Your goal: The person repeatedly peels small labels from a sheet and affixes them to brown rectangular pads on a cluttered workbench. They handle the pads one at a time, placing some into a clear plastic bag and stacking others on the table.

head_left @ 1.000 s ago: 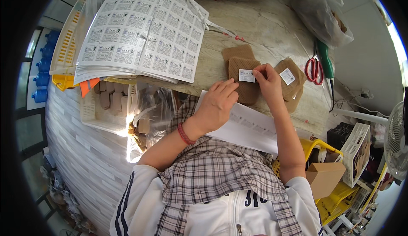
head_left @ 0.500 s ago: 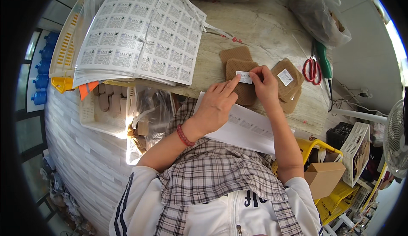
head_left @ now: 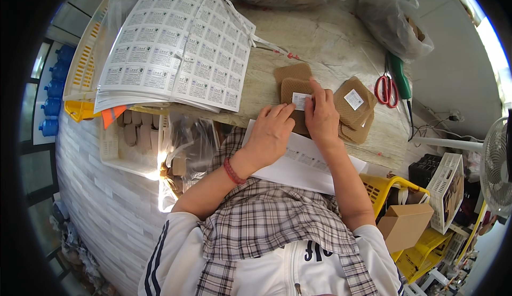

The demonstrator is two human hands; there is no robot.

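Note:
A small white label [head_left: 298,102] lies on the upper of several brown mesh-textured pads [head_left: 295,86] on the table. My left hand [head_left: 271,132] rests just left of the label, fingers stretched toward it and tips at its left edge. Over the label's right side lies my right hand [head_left: 322,116], index finger extended along the pad; the fingers hide part of the label. Neither hand holds anything that I can see. To the right sits a fanned stack of similar pads [head_left: 348,116], the top one bearing a white label [head_left: 353,100].
A thick pile of printed label sheets [head_left: 154,56] leans over a yellow crate [head_left: 80,77]. A partly used label sheet [head_left: 298,164] lies at the table's near edge. Red-handled scissors [head_left: 386,91], a green-handled tool [head_left: 399,76] and a plastic bag [head_left: 394,24] stand at the right.
My right hand has gone from pinching the label's right edge to lying over it with the index finger stretched out. My left hand has drawn back slightly toward me.

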